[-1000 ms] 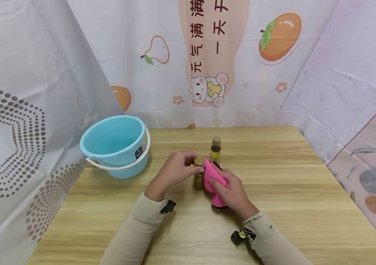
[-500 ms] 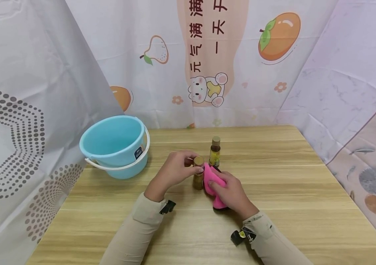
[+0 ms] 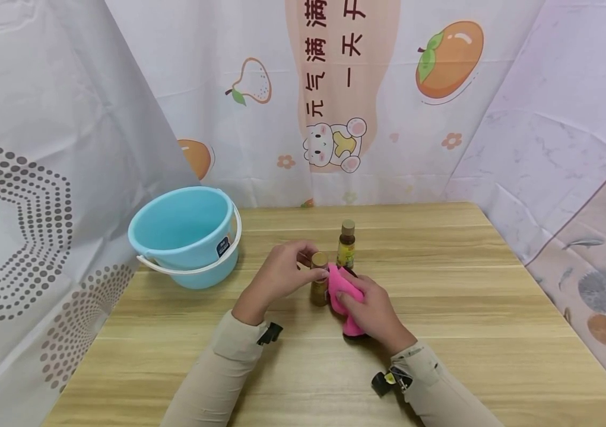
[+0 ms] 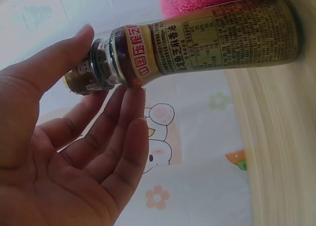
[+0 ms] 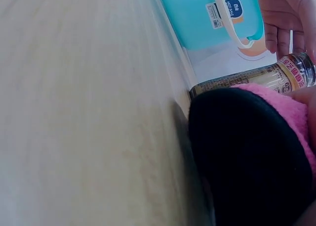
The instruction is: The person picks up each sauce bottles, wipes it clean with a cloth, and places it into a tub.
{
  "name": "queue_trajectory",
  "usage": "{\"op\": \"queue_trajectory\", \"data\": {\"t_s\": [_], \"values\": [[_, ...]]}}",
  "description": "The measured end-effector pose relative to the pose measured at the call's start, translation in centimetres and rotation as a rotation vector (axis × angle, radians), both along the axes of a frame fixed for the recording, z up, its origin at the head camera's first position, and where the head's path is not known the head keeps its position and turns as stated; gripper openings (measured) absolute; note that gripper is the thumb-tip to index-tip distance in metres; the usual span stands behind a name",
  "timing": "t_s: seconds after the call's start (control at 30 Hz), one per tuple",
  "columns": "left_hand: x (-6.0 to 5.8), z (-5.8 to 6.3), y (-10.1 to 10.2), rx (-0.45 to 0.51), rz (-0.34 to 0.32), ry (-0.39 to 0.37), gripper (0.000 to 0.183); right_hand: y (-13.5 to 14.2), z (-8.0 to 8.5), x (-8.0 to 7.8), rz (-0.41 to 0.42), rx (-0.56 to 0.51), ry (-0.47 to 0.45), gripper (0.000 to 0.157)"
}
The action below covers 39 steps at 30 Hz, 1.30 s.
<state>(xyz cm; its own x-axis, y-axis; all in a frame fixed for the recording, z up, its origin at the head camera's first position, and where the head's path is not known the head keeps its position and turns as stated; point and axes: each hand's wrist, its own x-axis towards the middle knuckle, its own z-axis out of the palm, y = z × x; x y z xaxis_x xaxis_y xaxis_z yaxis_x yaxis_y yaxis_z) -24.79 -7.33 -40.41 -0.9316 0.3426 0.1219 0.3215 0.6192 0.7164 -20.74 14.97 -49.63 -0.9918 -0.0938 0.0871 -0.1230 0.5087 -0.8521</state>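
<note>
A brown glass sesame oil bottle with a gold cap stands upright on the wooden table. My left hand pinches it at the cap and neck between the thumb and fingertips. Bunched in my right hand is a fuzzy pink cloth with a black part, which faces the right wrist camera. The cloth lies against the bottle's right side, and its lower end hangs close to the tabletop. Some of the bottle's label is hidden by the cloth in the head view.
Just behind the cloth stands a second bottle, dark with a yellow label and gold cap. A light blue bucket with a white handle is at the table's back left. Printed curtains hang behind and beside the wooden table.
The cloth and right hand have shifted slightly down, showing more of the rear bottle's label. My left hand stays on the front bottle, almost still.
</note>
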Motion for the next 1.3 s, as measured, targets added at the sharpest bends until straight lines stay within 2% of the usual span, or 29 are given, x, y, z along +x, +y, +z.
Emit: {"op": "queue_trajectory", "data": {"t_s": [0.33, 0.53, 0.77, 0.97, 1.3], "values": [[-0.07, -0.11, -0.14, 0.032, -0.006, 0.009, 0.038, -0.01, 0.03, 0.06, 0.035, -0.134, 0.211, 0.053], [-0.25, -0.3, -0.17, 0.045, -0.017, 0.003, 0.039, -0.07, 0.3, 0.3, 0.025, -0.209, 0.28, 0.051], [-0.27, -0.33, -0.2, 0.059, -0.002, -0.024, 0.04, -0.09, 0.31, 0.24, 0.017, -0.189, 0.188, 0.046], [-0.23, -0.32, -0.22, 0.055, -0.007, -0.023, 0.039, -0.03, 0.32, 0.21, 0.021, -0.153, 0.092, 0.048], [-0.29, -0.34, -0.17, 0.037, -0.005, -0.026, 0.04, -0.02, 0.0, 0.04, -0.006, -0.074, -0.014, 0.048]]}}
